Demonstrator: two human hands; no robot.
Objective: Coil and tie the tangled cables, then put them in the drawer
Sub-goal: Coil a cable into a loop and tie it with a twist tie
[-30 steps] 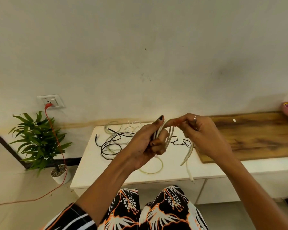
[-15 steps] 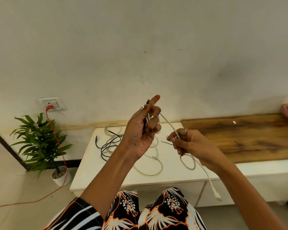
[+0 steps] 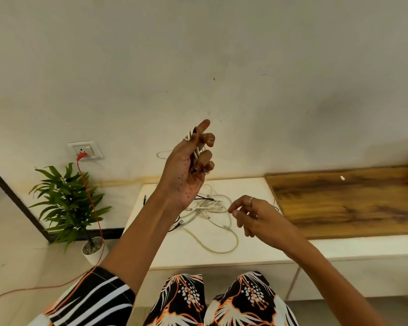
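My left hand [image 3: 186,175] is raised in front of the wall and grips a small coil of white cable [image 3: 196,154] between thumb and curled fingers, the index finger pointing up. My right hand [image 3: 257,217] hovers lower, over the white cabinet top [image 3: 165,252], its fingers loosely curled with nothing visible in them. Under both hands a tangle of white cables [image 3: 210,207] lies on the cabinet, with a thin black cable [image 3: 204,198] through it. One pale loop [image 3: 222,249] reaches toward the front edge.
A wooden board [image 3: 351,203] covers the right part of the cabinet. A potted plant [image 3: 66,203] stands on the floor at the left. An orange cord [image 3: 90,201] runs from a wall socket [image 3: 85,149] down across the floor. The cabinet fronts [image 3: 353,278] sit below the top.
My left hand has lifted the white coil higher. My right hand has let go of the cable's loose end and moved down and right; that hanging end is no longer seen.
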